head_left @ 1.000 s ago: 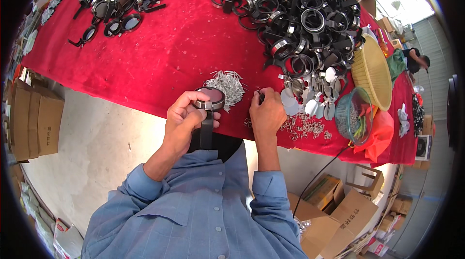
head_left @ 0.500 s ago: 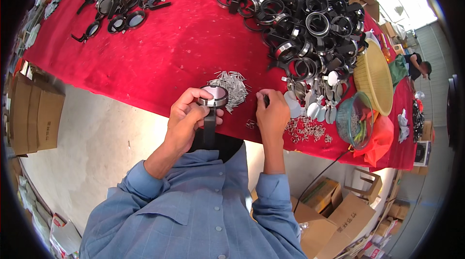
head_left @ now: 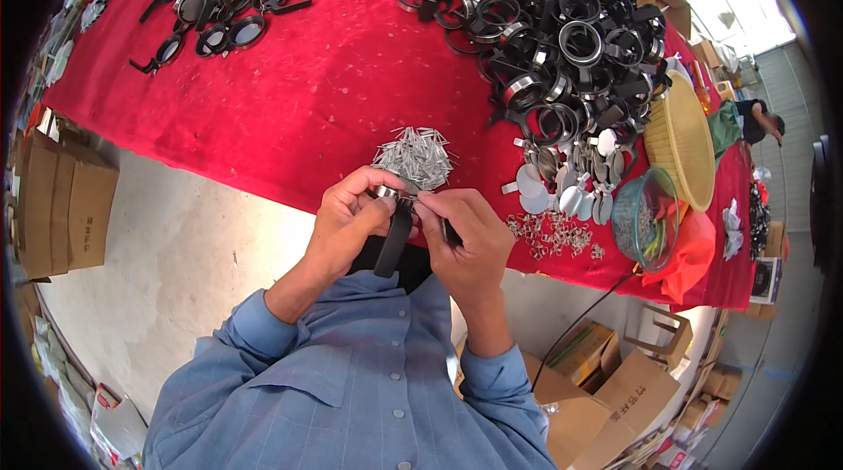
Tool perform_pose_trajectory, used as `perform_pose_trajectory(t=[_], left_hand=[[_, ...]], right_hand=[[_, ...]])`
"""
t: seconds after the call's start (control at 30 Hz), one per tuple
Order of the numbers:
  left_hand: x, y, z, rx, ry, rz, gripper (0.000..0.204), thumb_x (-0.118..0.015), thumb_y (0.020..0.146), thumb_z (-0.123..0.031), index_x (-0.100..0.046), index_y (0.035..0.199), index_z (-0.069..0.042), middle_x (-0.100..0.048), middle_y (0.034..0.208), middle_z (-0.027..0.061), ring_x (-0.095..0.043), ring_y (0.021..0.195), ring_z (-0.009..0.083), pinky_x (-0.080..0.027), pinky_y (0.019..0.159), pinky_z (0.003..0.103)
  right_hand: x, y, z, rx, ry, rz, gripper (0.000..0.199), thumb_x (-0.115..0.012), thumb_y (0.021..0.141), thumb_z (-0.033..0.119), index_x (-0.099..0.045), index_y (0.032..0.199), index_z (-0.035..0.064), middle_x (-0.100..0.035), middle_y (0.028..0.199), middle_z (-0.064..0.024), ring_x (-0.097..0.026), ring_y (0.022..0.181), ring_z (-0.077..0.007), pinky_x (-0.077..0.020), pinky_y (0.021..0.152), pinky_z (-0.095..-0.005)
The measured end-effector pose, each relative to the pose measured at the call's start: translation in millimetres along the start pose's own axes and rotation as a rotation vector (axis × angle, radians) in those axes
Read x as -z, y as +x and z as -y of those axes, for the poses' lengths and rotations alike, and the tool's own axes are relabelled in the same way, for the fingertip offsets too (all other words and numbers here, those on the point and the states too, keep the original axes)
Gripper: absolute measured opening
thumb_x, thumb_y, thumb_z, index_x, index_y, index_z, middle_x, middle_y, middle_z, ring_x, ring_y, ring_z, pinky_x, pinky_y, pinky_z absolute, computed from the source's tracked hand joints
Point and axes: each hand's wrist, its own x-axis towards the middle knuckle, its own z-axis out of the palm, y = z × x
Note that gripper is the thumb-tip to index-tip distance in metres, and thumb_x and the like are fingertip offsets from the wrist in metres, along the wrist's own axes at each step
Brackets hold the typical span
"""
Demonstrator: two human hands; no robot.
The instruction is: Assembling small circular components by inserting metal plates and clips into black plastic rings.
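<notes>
1. The left hand (head_left: pixel 344 222) is closed in a grip, thumb and fingers pinching a black and silver round-headed piece with a flat black strap-like handle (head_left: pixel 395 237) just above the surface's near edge; the handle points down toward the person.
2. The right hand (head_left: pixel 467 240) is curled with thumb and forefinger together at the piece's head; a small dark object (head_left: pixel 451 233) shows under its bent fingers, its kind unclear.
3. Just beyond the hands lies a pile of thin silver metal pins (head_left: pixel 414 157).
4. Right of the right hand are small silver metal clips (head_left: pixel 558 238), with flat grey-white discs (head_left: pixel 531 189) farther out.
5. The red cloth-covered surface (head_left: pixel 255 132) stretches broadly left of the pins and between the far-left heap of black ring-shaped pieces (head_left: pixel 211 4) and the larger far-right heap of black and silver rings (head_left: pixel 549 39).
</notes>
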Motion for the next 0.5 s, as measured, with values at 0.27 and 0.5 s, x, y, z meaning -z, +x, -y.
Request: perform_pose_trajectory(t=[0.27, 0.5], left_hand=[[8, 5, 7, 0.020, -0.042, 0.040, 0.020, -0.055, 0.098, -0.003, -0.060, 0.118, -0.001, -0.067, 0.083, 0.0045, -0.066, 0.072, 0.0075, -0.055, 0.068, 0.022], [8, 6, 4, 0.066, -0.039, 0.067, 0.024, -0.054, 0.096, -0.004, -0.059, 0.119, 0.000, -0.068, 0.097, 0.0098, -0.071, 0.081, 0.0148, -0.059, 0.073, 0.028]], right_hand=[[-11, 2, -5, -0.017, 0.145, -0.038, 0.017, -0.078, 0.080, -0.004, -0.074, 0.096, 0.0018, -0.070, 0.086, -0.0099, -0.069, 0.074, -0.0191, -0.0529, 0.062, -0.0279], [-1, 9, -18, -0.157, 0.241, 0.084, 0.016, -0.078, 0.080, -0.002, -0.072, 0.095, 0.0024, -0.068, 0.083, -0.0104, -0.066, 0.071, -0.0198, -0.0508, 0.062, -0.0288]])
